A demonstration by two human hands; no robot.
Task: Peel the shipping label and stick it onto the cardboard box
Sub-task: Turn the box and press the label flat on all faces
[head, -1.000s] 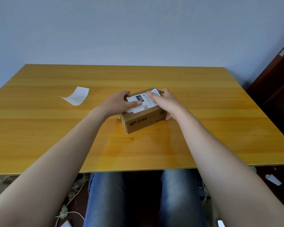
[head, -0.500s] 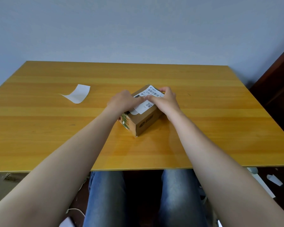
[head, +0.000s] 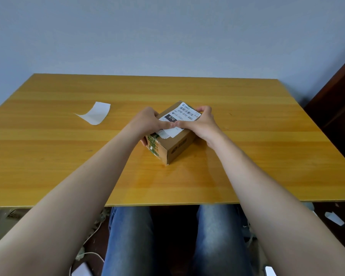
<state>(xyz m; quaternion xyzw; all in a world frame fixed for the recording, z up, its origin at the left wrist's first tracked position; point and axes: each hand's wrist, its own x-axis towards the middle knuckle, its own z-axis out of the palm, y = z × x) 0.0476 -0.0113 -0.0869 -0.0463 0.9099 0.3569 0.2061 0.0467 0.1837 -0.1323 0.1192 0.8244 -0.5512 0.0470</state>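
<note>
Together, left hand (head: 147, 122) and right hand (head: 201, 124) hold box (head: 179, 145), thumbs (head: 166, 124) pressing label (head: 184, 113).

cardboard box (head: 179, 148): turned on the desk (head: 267, 156) since a second ago, one corner now facing the near edge, green-taped end now showing on the left.
shipping label (head: 184, 113): barcode end now uncovered.
left hand (head: 147, 122): slid off the top, now gripping the taped end.
right hand (head: 201, 124): thumb now tip to tip with the left thumb on the label.
</note>
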